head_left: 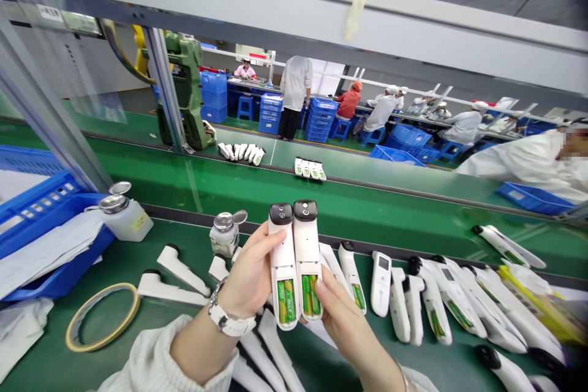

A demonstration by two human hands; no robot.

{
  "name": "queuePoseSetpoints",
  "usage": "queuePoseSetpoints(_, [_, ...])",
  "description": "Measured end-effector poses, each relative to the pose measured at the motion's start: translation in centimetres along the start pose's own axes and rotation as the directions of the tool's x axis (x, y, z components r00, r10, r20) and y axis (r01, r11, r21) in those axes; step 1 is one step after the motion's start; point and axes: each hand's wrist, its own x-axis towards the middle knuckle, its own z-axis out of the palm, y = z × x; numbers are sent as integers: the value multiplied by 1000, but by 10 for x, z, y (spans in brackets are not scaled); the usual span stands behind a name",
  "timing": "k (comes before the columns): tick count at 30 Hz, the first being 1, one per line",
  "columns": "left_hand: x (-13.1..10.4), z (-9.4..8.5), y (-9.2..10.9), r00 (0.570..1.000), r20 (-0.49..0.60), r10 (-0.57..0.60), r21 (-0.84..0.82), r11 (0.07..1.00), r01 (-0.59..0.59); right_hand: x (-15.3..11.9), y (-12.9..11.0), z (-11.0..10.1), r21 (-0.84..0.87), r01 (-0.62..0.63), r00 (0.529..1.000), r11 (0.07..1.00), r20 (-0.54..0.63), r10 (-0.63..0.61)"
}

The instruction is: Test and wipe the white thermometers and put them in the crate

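Bright, even overhead light fills the hall; shadows under the hands (257,282) are faint. Straight rails bow strongly toward the edges. Glare streaks the clear panel (92,92) at left; the far right corners darken and blur.

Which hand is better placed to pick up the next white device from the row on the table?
The right hand, probably: the row of devices lies just beside it, while the left hand wraps the two held devices.

A ring of yellowish tape (101,317) lies near left on the green table. Far left sits a blue plastic crate (43,196); two dispenser bottles with metal tops (125,211) stand beside it. White-coated workers (528,165) sit far right.
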Motion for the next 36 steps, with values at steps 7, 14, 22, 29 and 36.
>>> queuePoseSetpoints(7, [-1, -2, -1, 998, 55, 33, 19, 999, -34, -3, -6, -1, -146, 38, 999, 988, -9, -40])
queuePoseSetpoints(14, [-6, -3, -3, 989, 106, 102, 31, 994, -106, -8, -24, 0, -266, 73, 993, 961, 104, -47])
queuePoseSetpoints(22, [-8, 0, -2, 988, 38, 149, 14, 989, -149, -8, -17, -1, -245, 103, 994, 964, 54, -92])
queuePoseSetpoints(29, [0, -1, 6, 973, -195, 121, -91, 986, -141, -2, -7, -4, -65, 95, 984, 993, -147, -104])
queuePoseSetpoints(36, [-3, 0, 3, 996, -62, 57, -107, 992, -63, -1, -8, -2, 25, 107, 983, 994, -149, -102])
